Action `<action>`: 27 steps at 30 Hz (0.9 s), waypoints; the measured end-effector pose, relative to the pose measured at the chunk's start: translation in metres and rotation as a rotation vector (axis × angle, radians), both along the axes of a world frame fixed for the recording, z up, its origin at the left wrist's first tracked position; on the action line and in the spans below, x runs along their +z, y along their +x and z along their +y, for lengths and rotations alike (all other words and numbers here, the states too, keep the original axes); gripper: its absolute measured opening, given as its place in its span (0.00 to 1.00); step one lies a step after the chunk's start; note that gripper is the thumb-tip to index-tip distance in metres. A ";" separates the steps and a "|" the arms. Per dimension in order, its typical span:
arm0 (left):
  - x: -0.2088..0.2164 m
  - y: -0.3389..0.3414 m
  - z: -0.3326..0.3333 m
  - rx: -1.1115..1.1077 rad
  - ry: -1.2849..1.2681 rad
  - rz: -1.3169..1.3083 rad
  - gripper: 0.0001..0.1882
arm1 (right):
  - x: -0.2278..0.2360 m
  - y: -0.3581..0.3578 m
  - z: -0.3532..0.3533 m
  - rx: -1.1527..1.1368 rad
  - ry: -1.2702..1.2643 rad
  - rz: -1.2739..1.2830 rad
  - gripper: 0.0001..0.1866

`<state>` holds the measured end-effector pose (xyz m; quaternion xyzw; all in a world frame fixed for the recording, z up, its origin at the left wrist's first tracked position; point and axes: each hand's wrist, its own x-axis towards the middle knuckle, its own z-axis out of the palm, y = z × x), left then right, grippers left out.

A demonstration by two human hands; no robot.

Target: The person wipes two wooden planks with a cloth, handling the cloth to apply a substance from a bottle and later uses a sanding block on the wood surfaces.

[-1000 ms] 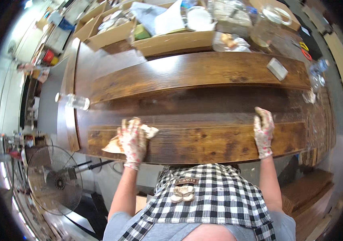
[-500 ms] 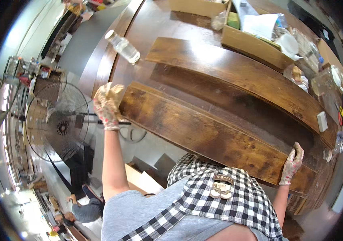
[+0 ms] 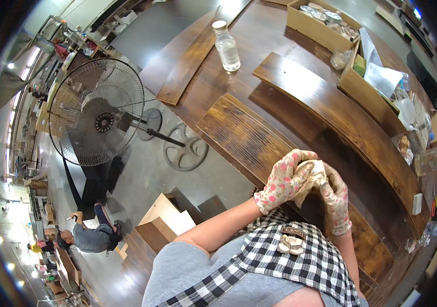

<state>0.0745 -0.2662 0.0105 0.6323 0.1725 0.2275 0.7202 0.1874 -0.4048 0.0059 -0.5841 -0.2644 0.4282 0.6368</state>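
In floral-patterned gloves, my hands meet over a long stained wooden plank (image 3: 244,128) near the table's front edge. My left hand (image 3: 286,179) is closed on a crumpled, stained pale cloth (image 3: 306,185). From the other side my right hand (image 3: 335,197) grips the same cloth, its fingers bent against it. Between and under them the plank's middle is hidden; its left part shows a streaked brown shine, and its right end appears beyond my right wrist. Behind it lies a second, curved-looking plank (image 3: 341,110).
Farther back stands a capped clear bottle (image 3: 227,48). Cardboard boxes (image 3: 364,100) with papers and plastic bags line the far right, near a clear jug (image 3: 428,162) and a small white block (image 3: 417,203). A pedestal fan (image 3: 98,115) stands left; a person (image 3: 93,236) is farther off.
My left hand has moved right with the cloth, away from the plank's left end. My right hand has left the right end and joined it on the cloth. The view has turned.
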 end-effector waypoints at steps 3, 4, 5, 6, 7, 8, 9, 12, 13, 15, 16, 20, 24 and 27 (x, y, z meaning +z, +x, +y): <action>-0.011 -0.001 0.005 0.162 0.492 -0.047 0.13 | 0.003 -0.016 0.009 0.004 0.032 0.126 0.33; -0.010 0.001 0.002 0.164 0.442 -0.047 0.14 | 0.003 -0.018 0.015 -0.082 0.101 0.174 0.34; -0.010 0.002 -0.002 0.164 0.392 -0.046 0.16 | 0.001 -0.019 0.018 -0.168 0.171 0.223 0.34; -0.008 0.001 -0.004 0.114 0.320 -0.018 0.17 | -0.012 -0.009 0.013 -0.203 0.101 0.196 0.35; -0.006 0.001 -0.006 0.072 0.247 0.015 0.18 | -0.014 -0.001 0.007 -0.170 0.170 0.076 0.38; -0.001 0.000 -0.004 0.000 0.303 0.071 0.19 | -0.015 0.007 0.002 -0.198 0.175 -0.082 0.40; -0.001 0.001 -0.003 -0.028 0.458 0.081 0.20 | -0.016 0.013 -0.001 -0.227 0.180 -0.240 0.42; 0.008 0.010 -0.011 -0.101 0.435 0.056 0.25 | 0.017 0.005 0.004 -0.141 0.066 -0.232 0.45; 0.009 0.011 -0.011 -0.106 0.440 0.055 0.25 | 0.020 0.006 0.003 -0.004 -0.033 -0.249 0.45; 0.012 0.008 -0.010 -0.098 0.389 0.002 0.29 | 0.001 0.010 -0.008 0.060 -0.009 0.106 0.36; 0.009 0.005 -0.005 -0.167 0.354 -0.026 0.33 | 0.004 0.008 -0.007 0.061 0.004 0.113 0.33; 0.013 -0.011 0.001 -0.156 0.303 0.028 0.37 | -0.004 0.020 -0.012 -0.018 -0.057 0.072 0.18; 0.001 -0.027 -0.008 0.000 0.011 0.107 0.35 | 0.005 0.019 0.000 -0.057 -0.044 -0.122 0.12; 0.007 -0.032 -0.012 0.075 -0.098 0.237 0.31 | 0.004 0.015 0.007 -0.005 0.105 -0.233 0.16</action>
